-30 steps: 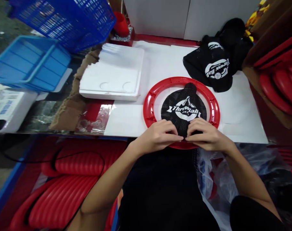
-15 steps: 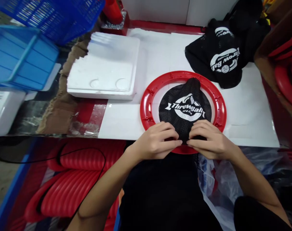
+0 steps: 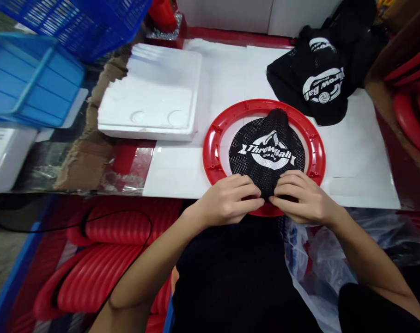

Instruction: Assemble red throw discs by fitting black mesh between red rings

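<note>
A red plastic ring lies flat on the white table sheet. Inside it rests a black mesh net with a white "ThrowBall" logo. My left hand and my right hand meet at the ring's near edge. Both hands have their fingers closed, pinching the net's near edge against the rim. The near part of the ring is hidden under my hands.
A pile of black mesh nets lies at the back right. A white foam tray sits left of the ring. Blue baskets stand far left. Red ribbed rings are stacked below the table, more red rings at right.
The view shifted slightly. My hands stay pinched at the net's near edge on the ring, with hardly any movement.
</note>
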A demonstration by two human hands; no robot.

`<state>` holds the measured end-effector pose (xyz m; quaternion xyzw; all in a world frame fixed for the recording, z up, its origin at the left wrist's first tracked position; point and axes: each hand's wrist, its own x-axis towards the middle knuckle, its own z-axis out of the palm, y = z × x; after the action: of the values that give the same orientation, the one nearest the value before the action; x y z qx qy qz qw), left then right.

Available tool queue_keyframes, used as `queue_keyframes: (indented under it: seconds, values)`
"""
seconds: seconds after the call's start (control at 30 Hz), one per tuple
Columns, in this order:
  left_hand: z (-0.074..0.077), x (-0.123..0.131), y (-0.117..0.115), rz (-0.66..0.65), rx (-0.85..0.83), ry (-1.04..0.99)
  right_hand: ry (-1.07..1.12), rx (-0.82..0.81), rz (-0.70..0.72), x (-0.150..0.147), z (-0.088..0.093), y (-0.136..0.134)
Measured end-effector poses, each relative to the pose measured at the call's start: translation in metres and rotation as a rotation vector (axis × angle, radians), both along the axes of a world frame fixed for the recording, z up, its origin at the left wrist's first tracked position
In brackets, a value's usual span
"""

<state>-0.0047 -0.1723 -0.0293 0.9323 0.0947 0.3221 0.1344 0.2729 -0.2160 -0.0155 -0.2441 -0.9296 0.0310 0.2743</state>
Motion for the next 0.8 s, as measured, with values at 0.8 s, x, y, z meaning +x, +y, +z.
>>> queue_keyframes:
  seconds: [0.8]
  values:
    - [0.024, 0.001, 0.017, 0.702, -0.209, 0.346, -0.431, -0.047, 0.165, -0.053, 0.067, -0.058]
